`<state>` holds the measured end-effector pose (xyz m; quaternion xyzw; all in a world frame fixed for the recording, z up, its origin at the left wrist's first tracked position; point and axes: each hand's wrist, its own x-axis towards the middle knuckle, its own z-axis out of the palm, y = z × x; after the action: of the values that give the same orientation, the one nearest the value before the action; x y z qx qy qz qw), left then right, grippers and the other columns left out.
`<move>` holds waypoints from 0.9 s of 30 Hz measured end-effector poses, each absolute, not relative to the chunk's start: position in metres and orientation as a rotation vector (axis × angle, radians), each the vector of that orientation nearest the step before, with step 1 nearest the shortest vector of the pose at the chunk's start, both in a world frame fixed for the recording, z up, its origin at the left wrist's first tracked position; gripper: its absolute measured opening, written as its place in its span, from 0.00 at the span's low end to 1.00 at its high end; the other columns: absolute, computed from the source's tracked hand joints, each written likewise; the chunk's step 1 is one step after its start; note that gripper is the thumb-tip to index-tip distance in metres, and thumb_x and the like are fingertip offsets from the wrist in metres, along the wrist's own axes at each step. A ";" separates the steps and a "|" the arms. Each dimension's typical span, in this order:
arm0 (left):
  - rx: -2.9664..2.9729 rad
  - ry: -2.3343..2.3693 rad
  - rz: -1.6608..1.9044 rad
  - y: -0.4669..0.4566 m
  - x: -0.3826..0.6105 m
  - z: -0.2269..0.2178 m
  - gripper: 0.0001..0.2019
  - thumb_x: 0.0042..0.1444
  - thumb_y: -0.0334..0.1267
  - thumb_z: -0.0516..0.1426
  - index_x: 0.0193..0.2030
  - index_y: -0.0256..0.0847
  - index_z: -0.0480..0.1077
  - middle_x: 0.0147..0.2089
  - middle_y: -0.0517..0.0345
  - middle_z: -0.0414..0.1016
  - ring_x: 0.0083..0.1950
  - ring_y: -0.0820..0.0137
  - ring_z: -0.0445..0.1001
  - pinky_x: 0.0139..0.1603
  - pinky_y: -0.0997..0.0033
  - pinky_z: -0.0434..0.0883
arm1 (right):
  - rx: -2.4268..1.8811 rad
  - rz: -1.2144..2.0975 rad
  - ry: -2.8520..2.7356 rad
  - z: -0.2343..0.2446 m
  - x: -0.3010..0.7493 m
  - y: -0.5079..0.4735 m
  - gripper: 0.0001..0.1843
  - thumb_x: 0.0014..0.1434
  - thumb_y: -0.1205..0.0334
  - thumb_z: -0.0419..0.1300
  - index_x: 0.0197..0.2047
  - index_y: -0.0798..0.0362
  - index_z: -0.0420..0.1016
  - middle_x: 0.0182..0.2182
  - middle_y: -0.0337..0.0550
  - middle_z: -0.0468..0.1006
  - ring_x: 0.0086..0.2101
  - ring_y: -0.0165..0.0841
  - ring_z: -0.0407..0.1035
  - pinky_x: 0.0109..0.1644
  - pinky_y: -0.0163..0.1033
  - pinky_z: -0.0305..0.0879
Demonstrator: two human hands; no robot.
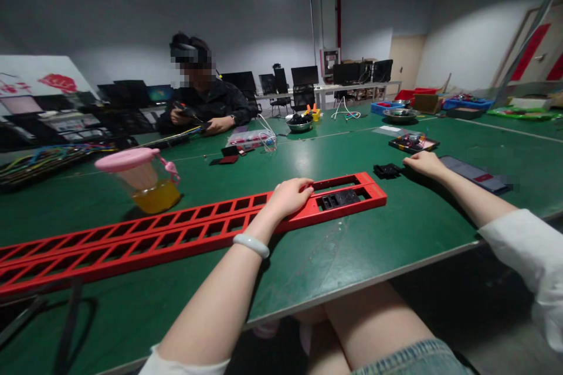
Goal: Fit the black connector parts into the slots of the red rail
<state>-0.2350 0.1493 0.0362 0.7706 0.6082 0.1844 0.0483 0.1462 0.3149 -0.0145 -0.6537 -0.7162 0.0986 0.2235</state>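
Note:
A long red ladder-like frame [211, 217] with two rows of slots lies across the table. My left hand [291, 196] is closed over its right part, fingers curled on the rails. Just right of that hand, black plastic pieces [341, 200] sit in a slot near the frame's end. My right hand [423, 164] is held low at the table with its fingers pinched together; anything between them is too small to make out. Beside its fingertips lies a loose black plastic part [387, 171]. Behind it stands a small dark tray [412, 144] holding little parts and wires.
A pink-lidded cup [153, 196] of yellow liquid stands behind the frame. A phone-like dark slab [475, 174] lies under my right forearm. Farther back are a metal bowl [299, 127] of black parts and a clear bag [251, 139]. Across the table a person [202, 99] handles a tool and cables.

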 end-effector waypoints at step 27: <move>2.235 2.059 0.657 0.150 -0.222 0.039 0.14 0.47 0.43 0.52 0.37 0.41 0.73 0.37 0.51 0.76 0.38 0.63 0.72 0.37 0.72 0.65 | -1.786 0.252 -2.136 -0.022 0.143 0.316 0.27 0.50 0.41 0.49 0.34 0.54 0.77 0.31 0.49 0.76 0.34 0.40 0.69 0.35 0.37 0.59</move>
<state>-0.2222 0.1498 0.0387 0.7188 0.6621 0.2114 0.0164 0.1428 0.3158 -0.0219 -0.6292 -0.7528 0.0887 0.1721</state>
